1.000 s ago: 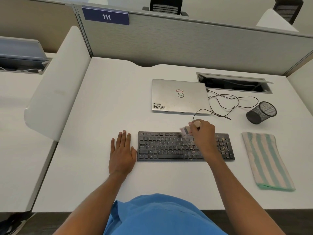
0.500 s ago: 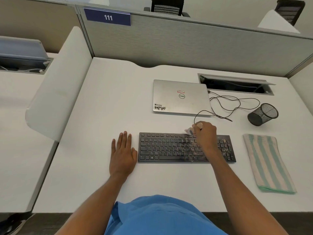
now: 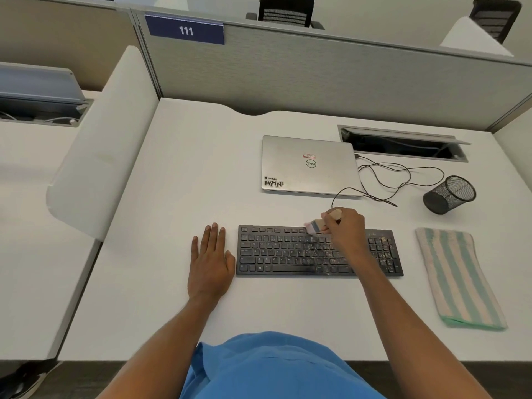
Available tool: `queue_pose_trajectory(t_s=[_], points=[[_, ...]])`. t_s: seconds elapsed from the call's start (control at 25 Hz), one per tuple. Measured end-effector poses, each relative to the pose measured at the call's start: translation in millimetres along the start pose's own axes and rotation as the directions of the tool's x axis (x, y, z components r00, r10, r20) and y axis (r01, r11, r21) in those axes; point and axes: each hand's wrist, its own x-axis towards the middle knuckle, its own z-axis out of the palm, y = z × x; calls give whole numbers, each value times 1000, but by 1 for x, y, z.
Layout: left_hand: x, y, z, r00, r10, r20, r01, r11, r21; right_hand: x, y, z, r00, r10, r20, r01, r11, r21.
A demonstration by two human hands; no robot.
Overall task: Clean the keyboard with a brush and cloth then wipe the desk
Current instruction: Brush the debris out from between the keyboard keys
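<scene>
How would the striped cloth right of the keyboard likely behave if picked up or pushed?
The striped cloth lies limp and flat on the desk, so it would probably droop when lifted. Its near end shows stacked layers, so it seems folded and may fall open. Pushed, it would likely bunch rather than slide.

A grey partition [image 3: 316, 76] screens black office chairs [image 3: 285, 11]; the floor [image 3: 431, 378] is dark.

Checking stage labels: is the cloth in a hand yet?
No, the cloth lies on the desk right of the keyboard; the right hand holds the brush, the left hand lies flat.
</scene>
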Motion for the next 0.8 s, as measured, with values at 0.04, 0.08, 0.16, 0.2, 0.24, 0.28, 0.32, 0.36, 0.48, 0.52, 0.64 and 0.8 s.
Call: queue_pose_trajectory(t_s=[0.04, 0.08, 0.16, 0.2, 0.24, 0.28, 0.32, 0.36, 0.48, 0.52, 0.64, 0.8], points=[[0, 0, 0, 1000, -1, 2, 1, 1000, 0, -1, 2, -5, 1000, -9, -25, 8, 999, -41], [0, 1, 0, 1000, 0, 4, 0, 1000, 0, -1, 3, -9, 999, -20, -50, 17, 997, -72], [0, 0, 1, 1000, 2, 2, -2, 1000, 1, -3, 2, -11, 995, -39, -88, 31, 995, -91], [0, 0, 1, 1000, 1, 0, -1, 1000, 1, -4, -1, -10, 994, -49, -101, 42, 996, -77], [0, 0, 1, 1000, -1, -1, 1, 1000, -1, -5, -5, -7, 992, -63, -109, 57, 997, -51], [0, 0, 1, 1000, -2, -1, 2, 1000, -5, -7, -9, -3, 991, -76, -111, 75, 997, -21], [0, 0, 1, 1000, -2, -1, 2, 1000, -9, -10, -12, 1, 990, -88, -110, 89, 996, 4], [0, 1, 1, 1000, -2, -1, 2, 1000, -11, -13, -14, 4, 990, -97, -104, 98, 995, 7], [0, 1, 1, 1000, -3, -2, 3, 1000, -13, -17, -5, 9, 995, -87, -50, 82, 993, -85], [1, 1, 1, 1000, -3, -4, 3, 1000, -12, -15, -3, 8, 997, -63, -35, 58, 992, -115], [1, 0, 2, 1000, -2, 0, 2, 1000, -6, -5, -2, 1, 999, -19, -43, 13, 991, -135], [0, 0, 1, 1000, 0, -4, 0, 1000, -6, -12, -13, 2, 994, -56, -90, 51, 997, -51]])
